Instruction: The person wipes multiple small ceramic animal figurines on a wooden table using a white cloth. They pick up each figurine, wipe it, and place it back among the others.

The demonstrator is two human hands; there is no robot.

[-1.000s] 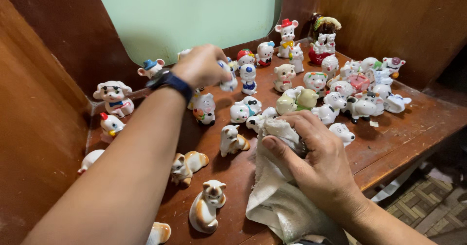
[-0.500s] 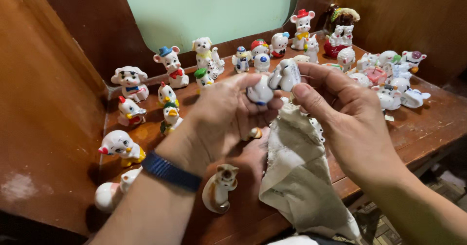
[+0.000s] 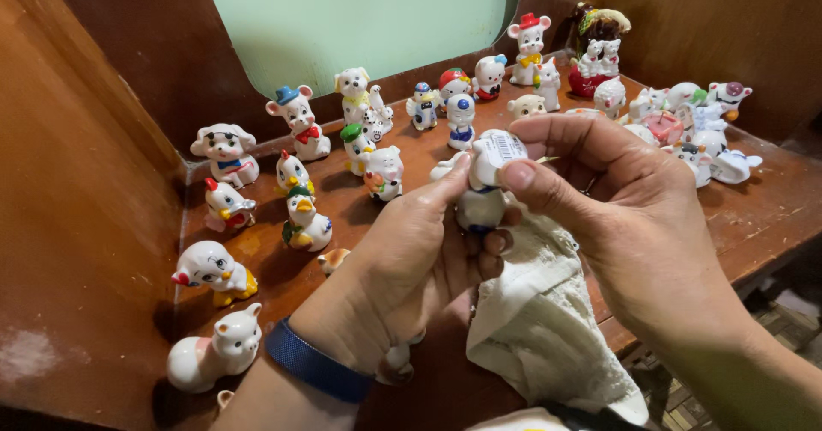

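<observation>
My left hand [image 3: 411, 260], with a blue band at the wrist, grips a small white ceramic figurine [image 3: 484, 187] turned base-up, so its flat underside with a label faces me. My right hand [image 3: 616, 200] pinches the top of the same figurine between thumb and forefinger and also holds a crumpled off-white cloth [image 3: 539, 320] that hangs down below the palms. Both hands are raised over the front middle of a dark wooden shelf [image 3: 753, 217].
Several small painted animal figurines stand about the shelf: a white pig [image 3: 210, 358] and a bird [image 3: 210, 268] at front left, a duck [image 3: 304, 221], a mouse in a blue hat [image 3: 300, 123], a cluster [image 3: 685, 123] at the right. Wooden walls enclose left and back.
My left hand reached to the back row, took a white figurine and brought it toward me. Both hands now hold it closer and turned base-up, with the cloth under it.
</observation>
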